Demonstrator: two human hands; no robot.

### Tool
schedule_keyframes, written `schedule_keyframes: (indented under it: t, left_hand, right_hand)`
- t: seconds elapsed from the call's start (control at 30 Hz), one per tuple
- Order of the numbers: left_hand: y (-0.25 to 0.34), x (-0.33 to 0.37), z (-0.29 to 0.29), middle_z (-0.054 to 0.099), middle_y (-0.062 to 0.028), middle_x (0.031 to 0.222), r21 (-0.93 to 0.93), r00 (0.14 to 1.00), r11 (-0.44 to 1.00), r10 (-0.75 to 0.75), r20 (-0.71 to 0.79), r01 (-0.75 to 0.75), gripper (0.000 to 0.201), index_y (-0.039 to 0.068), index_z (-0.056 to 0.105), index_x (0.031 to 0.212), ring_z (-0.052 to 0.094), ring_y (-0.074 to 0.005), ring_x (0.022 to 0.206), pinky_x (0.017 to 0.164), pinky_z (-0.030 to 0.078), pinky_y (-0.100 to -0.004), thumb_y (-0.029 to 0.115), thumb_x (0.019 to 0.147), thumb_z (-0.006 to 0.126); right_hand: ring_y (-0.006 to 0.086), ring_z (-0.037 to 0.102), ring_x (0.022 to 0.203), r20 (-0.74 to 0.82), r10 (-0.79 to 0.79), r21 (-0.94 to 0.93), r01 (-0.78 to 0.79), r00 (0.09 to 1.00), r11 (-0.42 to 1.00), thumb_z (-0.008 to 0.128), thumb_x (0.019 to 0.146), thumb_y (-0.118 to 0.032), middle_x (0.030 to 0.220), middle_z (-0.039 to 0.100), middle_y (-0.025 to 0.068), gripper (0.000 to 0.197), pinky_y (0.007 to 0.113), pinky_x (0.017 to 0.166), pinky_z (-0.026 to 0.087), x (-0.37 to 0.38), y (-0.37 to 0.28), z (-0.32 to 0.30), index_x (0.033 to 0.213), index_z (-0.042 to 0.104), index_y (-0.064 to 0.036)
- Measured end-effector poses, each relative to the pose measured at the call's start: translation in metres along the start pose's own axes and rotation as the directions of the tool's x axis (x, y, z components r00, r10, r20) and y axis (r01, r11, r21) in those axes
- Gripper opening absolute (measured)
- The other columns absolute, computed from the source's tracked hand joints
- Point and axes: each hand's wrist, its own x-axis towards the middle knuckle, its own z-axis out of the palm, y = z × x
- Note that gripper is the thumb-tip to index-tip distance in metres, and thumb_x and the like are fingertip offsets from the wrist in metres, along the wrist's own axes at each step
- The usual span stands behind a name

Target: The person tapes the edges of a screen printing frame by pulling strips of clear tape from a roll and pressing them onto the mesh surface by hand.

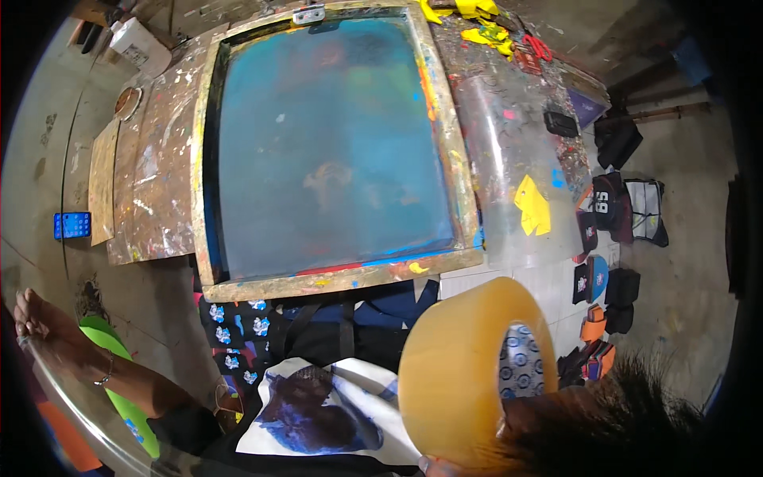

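Observation:
A wide roll of clear yellowish packing tape is held up close in front of me, its patterned core facing right. Only a small part of my right hand shows at the roll's lower edge; the rest is hidden, and it appears to grip the roll. Far out to the left, my left hand has its fingers closed on a clear strip of tape, which runs down toward the lower edge. Beyond the roll, a wood-framed printing screen with a blue-grey mesh lies on the paint-spotted table.
A clear plastic sheet lies right of the screen, with a yellow scrap and black case on it. Red scissors lie behind. A white jug stands back left. A phone sits left; bags line the right floor.

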Motion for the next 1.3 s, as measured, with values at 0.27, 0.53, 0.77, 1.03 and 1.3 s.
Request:
schedule_keyframes:
  t: [0.27, 0.53, 0.77, 1.03, 1.3]
  left_hand:
    - [-0.042, 0.002, -0.004, 0.041, -0.0025, 0.088, -0.25, 0.954, 0.923, -0.265, 0.138, 0.293, 0.011, 0.004, 0.05, 0.093, 0.042, -0.0172, 0.088, 0.095, 0.038, -0.034, 0.008, 0.096, 0.06]
    - [-0.06, -0.005, 0.027, 0.033, -0.002, 0.085, -0.093, 0.945, 0.941, -0.325, 0.027, 0.326, 0.025, 0.005, 0.049, 0.089, 0.04, -0.017, 0.086, 0.1, 0.039, -0.036, 0.021, 0.098, 0.065]
    - [-0.048, -0.012, 0.032, 0.032, -0.0021, 0.087, -0.041, 0.956, 0.96, -0.279, -0.089, 0.276, 0.023, 0.006, 0.045, 0.09, 0.037, -0.0172, 0.085, 0.092, 0.037, -0.0357, 0.017, 0.099, 0.063]
    - [-0.036, -0.019, 0.012, 0.031, -0.0023, 0.089, 0.054, 0.947, 0.95, -0.301, -0.116, 0.308, 0.023, 0.007, 0.045, 0.091, 0.034, -0.0171, 0.083, 0.093, 0.037, -0.0371, 0.02, 0.099, 0.064]
    - [-0.063, -0.012, -0.057, 0.053, -0.0078, 0.118, 0.21, 0.897, 0.88, -0.381, -0.223, 0.426, 0.026, 0.003, 0.055, 0.111, 0.049, -0.0234, 0.121, 0.114, 0.035, -0.0439, 0.028, 0.104, 0.054]
  right_hand:
    - [0.0237, 0.073, 0.069, -0.511, 0.256, 0.161, -0.201, 0.821, 0.966, 0.063, 0.094, -0.024, 0.085, 0.075, 0.0129, 0.026, 0.036, 0.067, 0.057, -0.034, -0.002, -0.028, 0.094, 0.074, -0.0002]
    - [0.0161, 0.062, 0.099, -0.829, 0.193, -0.145, -0.533, 0.526, 0.833, 0.059, 0.1, -0.022, 0.112, 0.067, 0.0113, 0.028, 0.03, 0.088, 0.048, -0.021, 0.112, -0.171, 0.116, 0.067, -0.0004]
    - [0.0336, 0.063, 0.11, -0.675, 0.24, -0.397, -0.619, 0.697, 0.678, 0.065, 0.089, -0.008, 0.114, 0.067, 0.0178, 0.029, 0.035, 0.098, 0.046, 0.0, 0.295, -0.227, 0.117, 0.067, -0.002]
    - [0.0395, 0.062, 0.112, -0.657, 0.355, -0.51, -0.739, 0.665, 0.44, 0.067, 0.084, -0.014, 0.115, 0.068, 0.0202, 0.035, 0.044, 0.097, 0.048, 0.032, 0.32, -0.211, 0.118, 0.07, -0.0081]
    - [0.0354, 0.061, 0.116, -0.597, 0.287, -0.566, -0.647, 0.749, 0.511, 0.063, 0.088, -0.016, 0.12, 0.067, 0.0177, 0.026, 0.042, 0.102, 0.046, 0.018, 0.324, -0.217, 0.11, 0.073, -0.0039]
